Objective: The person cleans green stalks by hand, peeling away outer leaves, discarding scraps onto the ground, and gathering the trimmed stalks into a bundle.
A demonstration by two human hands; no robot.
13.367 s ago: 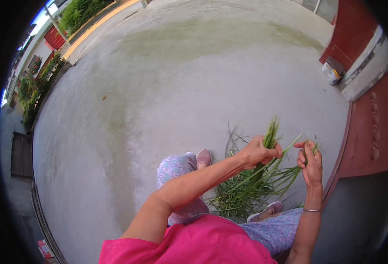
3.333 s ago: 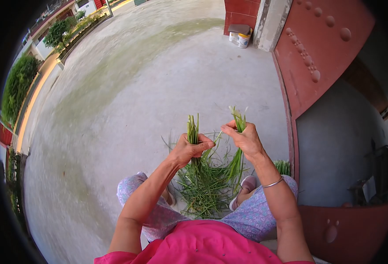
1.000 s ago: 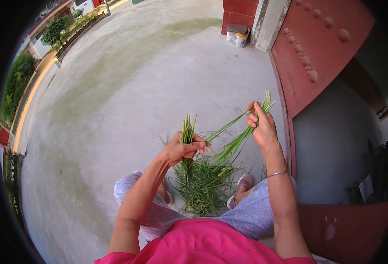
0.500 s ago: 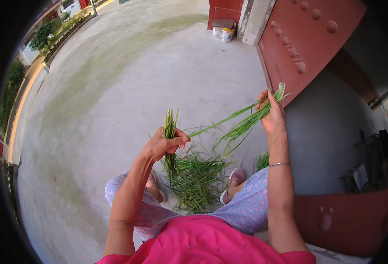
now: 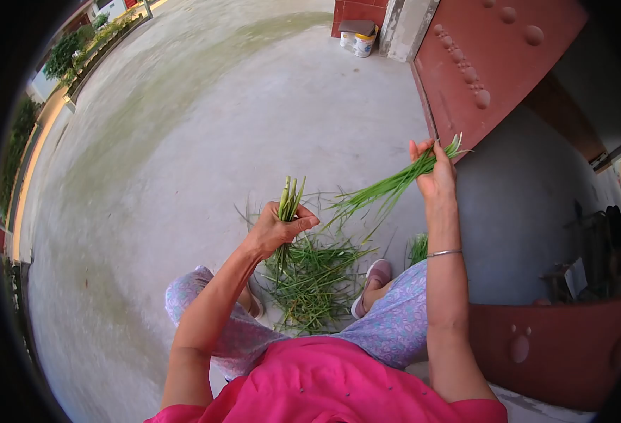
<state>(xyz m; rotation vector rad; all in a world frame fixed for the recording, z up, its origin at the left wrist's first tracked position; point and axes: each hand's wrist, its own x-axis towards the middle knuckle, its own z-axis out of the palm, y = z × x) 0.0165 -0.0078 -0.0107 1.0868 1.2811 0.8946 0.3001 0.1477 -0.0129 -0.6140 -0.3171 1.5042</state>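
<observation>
My left hand (image 5: 276,229) is closed round an upright bundle of thick green stems (image 5: 290,196), their pale ends poking up above the fist. Out to the right and higher, my right hand (image 5: 437,176) grips a bunch of chives (image 5: 381,189). Its whitish ends stick out past my fingers, while the long green leaves trail down to the left, apart from my left hand. On the ground between my feet lies a loose pile of green leaves (image 5: 314,282). Another green bunch (image 5: 417,249) shows beside my right knee, partly hidden.
Concrete ground (image 5: 219,141) spreads out ahead and to the left. A red door (image 5: 493,63) with raised round bumps stands at the upper right. By the wall at the top is a white bucket (image 5: 362,45). My shoes (image 5: 377,276) flank the pile.
The strand that stretched between my two hands no longer reaches the left one. My left hand has shifted slightly right, and the leaves in my right hand hang closer together.
</observation>
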